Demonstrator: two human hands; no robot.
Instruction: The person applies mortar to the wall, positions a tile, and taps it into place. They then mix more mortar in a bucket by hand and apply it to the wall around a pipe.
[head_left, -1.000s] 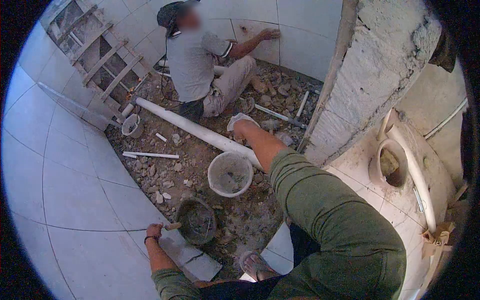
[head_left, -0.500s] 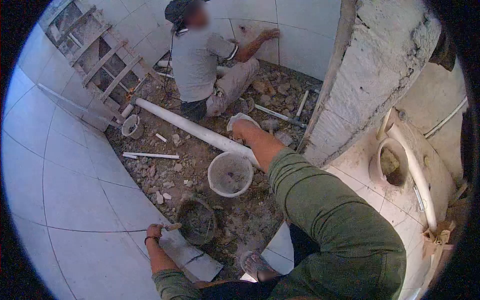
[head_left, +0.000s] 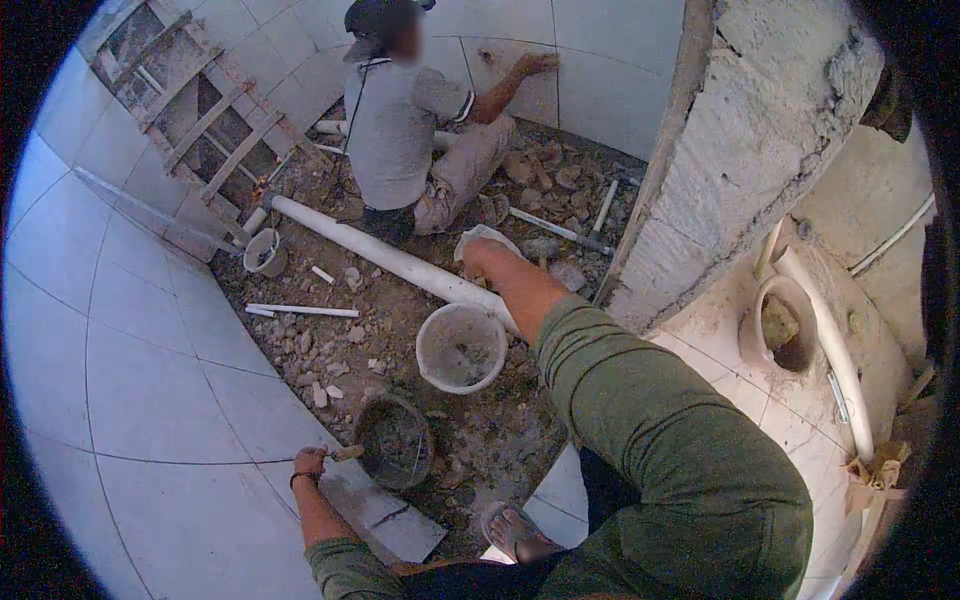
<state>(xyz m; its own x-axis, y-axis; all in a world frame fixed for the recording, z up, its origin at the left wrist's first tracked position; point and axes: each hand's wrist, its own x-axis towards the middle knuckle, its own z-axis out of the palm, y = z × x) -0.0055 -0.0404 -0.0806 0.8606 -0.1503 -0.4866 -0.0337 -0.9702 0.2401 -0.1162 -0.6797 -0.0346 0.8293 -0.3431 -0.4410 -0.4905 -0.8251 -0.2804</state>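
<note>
My left hand, a band at its wrist, is closed on a small tool with a pale end, beside the lower edge of the tiled wall. Right of the tool stands a dark bucket with grey material inside. My right hand reaches forward, its fingers closed on a white piece whose exact nature I cannot make out. Below that hand a long white pipe lies across the rubble, with a pale bucket against its near end.
A co-worker sits on the rubble with one hand on the back wall. A wooden ladder leans at the upper left. A small bucket, thin pipes and a rough concrete slab are around. My foot is below.
The co-worker's head and torso have shifted slightly. My two hands have stayed nearly where they were.
</note>
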